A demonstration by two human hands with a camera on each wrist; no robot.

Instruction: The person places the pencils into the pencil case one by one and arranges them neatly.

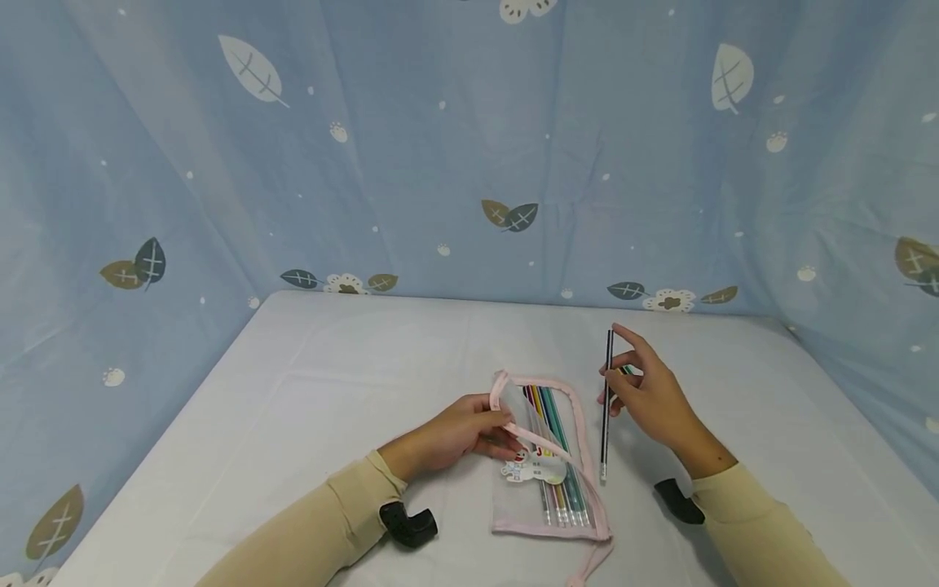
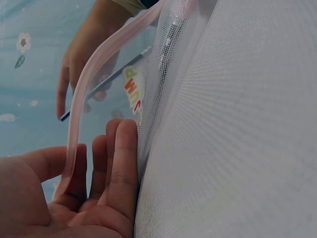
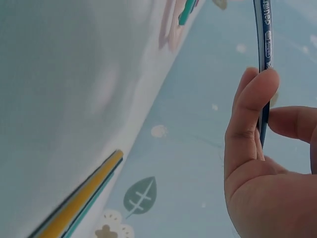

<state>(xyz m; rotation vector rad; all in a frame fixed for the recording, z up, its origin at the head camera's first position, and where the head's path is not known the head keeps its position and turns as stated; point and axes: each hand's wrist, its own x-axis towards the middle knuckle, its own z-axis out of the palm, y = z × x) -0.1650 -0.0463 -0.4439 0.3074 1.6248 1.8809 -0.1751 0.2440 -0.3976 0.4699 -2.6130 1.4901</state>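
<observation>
A see-through mesh pencil pouch with pink trim lies in front of me, several coloured pencils inside it. My left hand holds the pouch's pink edge between thumb and fingers, lifting the upper layer. A white cartoon label with coloured letters shows on the pouch. Just right of the pouch, my right hand pinches a dark pencil upright, its eraser end down. Yellow and teal pencils show partly behind that hand; whether it touches them I cannot tell.
A white-covered table lies under everything. Blue patterned cloth hangs behind and at the sides. The pouch's pink strap trails toward the front. A black wrist mount sits at my left sleeve.
</observation>
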